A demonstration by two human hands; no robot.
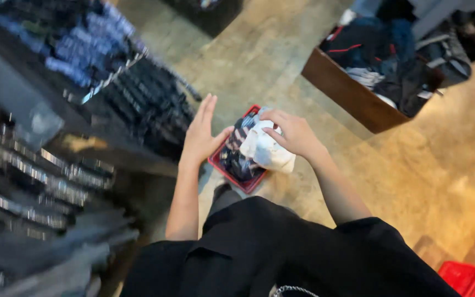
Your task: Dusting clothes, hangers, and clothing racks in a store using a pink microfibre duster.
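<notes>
on the left, blurred dark shelves (56, 165) crowd us; our left hand (199, 137), fingers spread, steadies the red basket (237, 179) mid-scene; our right hand (295, 135) pinches a white bundle (268, 151), perhaps cloth, over it; a loose pinch could drop it onto the tan floor (413, 176); far right, a brown clothes bin (353, 96).

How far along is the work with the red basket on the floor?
Done: the red basket already holds dark packaged items. In hand: the right hand grips a white bundle over it; the left hand is open beside it. Left: the bundle is not yet lying fully inside.
</notes>
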